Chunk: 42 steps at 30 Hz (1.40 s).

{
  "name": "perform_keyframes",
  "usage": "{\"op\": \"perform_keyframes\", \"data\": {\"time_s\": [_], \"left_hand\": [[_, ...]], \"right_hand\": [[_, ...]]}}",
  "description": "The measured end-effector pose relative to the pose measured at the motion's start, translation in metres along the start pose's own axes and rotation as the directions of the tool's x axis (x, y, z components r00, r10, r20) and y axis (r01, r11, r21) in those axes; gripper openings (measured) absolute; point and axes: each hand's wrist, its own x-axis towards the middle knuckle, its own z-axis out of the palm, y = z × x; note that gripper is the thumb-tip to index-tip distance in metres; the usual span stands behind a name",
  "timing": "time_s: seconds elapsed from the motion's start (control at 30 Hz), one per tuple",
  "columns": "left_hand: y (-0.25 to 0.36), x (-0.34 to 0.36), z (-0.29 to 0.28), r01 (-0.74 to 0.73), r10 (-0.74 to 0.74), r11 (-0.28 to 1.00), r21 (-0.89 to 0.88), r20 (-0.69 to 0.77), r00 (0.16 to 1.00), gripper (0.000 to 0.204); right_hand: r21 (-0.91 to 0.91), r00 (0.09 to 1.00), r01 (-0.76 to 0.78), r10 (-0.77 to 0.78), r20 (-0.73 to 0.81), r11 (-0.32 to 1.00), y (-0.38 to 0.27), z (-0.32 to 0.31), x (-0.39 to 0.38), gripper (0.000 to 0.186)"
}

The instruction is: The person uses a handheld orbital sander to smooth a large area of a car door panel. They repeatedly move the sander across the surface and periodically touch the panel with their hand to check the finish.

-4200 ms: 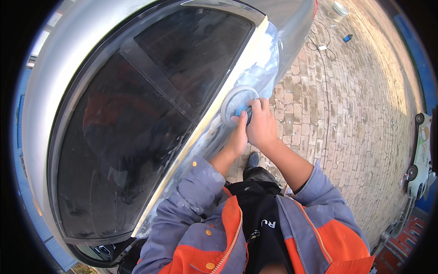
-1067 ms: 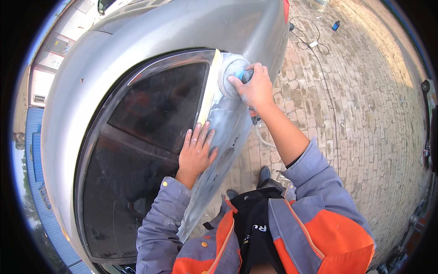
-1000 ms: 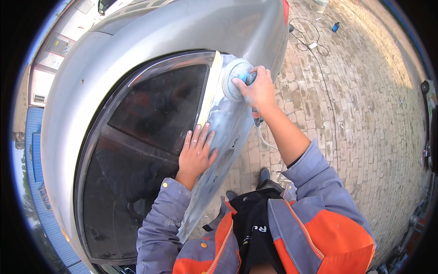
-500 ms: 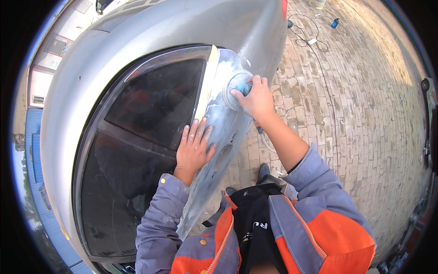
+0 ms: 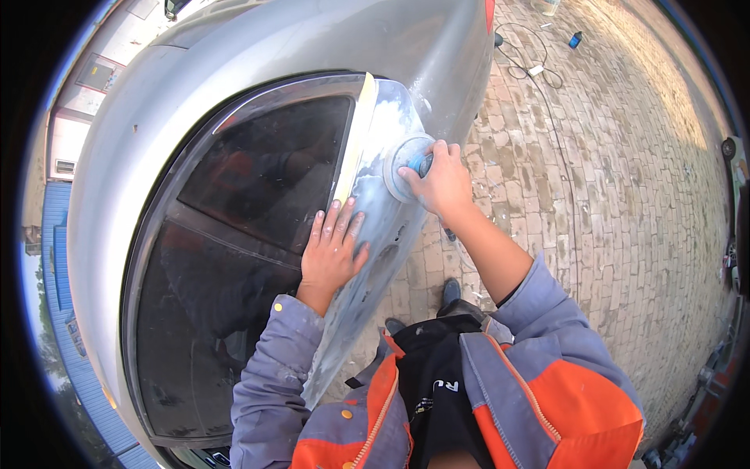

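Sanding on the silver car's rear pillar. Right hand [image 5: 444, 184] is closed around the blue body of a round sanding disc tool [image 5: 406, 159], fingers wrapped over the top, disc face flat against the sanded body panel [image 5: 375, 211]. Tool sits near the upper end of the dull, whitish patch, just right of the masking tape strip [image 5: 355, 133] that runs along the edge of the dark rear window [image 5: 234, 234].

Left hand [image 5: 334, 248] is open, palm down, fingers spread, holding nothing. Fingertips lie at the tape and window edge, palm rests on the sanded panel below the tool. The two hands are near each other but apart.

Panel shows patchy grey and white, matte against the glossy silver car body [image 5: 273, 47] above it. Window glass reflects orange and dark shapes.

Person wears a grey and orange work jacket [image 5: 531, 391], sleeves grey, right sleeve pushed up the forearm. Dark shoes [image 5: 451, 291] show below, standing on brick paving [image 5: 625, 195] right beside the car.

On the paving at upper right: a thin cable [image 5: 539, 66] looped loosely, a small blue object [image 5: 576, 39] just beside it, well apart from the hands. Cannot tell what the cable connects to.

Blue building wall [image 5: 58, 258] shows at the far left rim.
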Motion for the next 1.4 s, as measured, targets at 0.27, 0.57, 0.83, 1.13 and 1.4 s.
{"op": "perform_keyframes", "data": {"time_s": [0.27,0.57,0.83,1.13,1.4], "left_hand": [[0.001,0.0,0.0,0.004,-0.004,1.0,0.001,-0.001,1.0,0.06],[0.001,0.0,0.001,0.003,-0.003,1.0,0.004,0.011,1.0,0.06],[0.0,0.0,0.003,0.003,-0.003,1.0,0.003,0.005,1.0,0.061],[0.001,0.0,0.0,0.01,-0.01,1.0,0.006,0.015,1.0,0.058],[0.0,0.0,0.001,0.012,-0.012,1.0,0.001,0.002,1.0,0.058]], "right_hand": [[-0.039,0.998,-0.02,0.022,0.056,0.999,-0.003,-0.007,-0.002,0.069],[-0.069,0.999,-0.028,0.031,0.038,0.997,0.002,-0.017,0.009,0.07],[-0.114,0.999,-0.028,0.032,0.034,0.993,0.0,-0.021,0.017,0.074],[-0.048,1.0,-0.013,0.013,-0.003,0.999,0.004,-0.019,0.028,0.073],[0.075,0.995,0.005,0.003,-0.103,0.997,0.005,-0.003,0.028,0.072]]}}
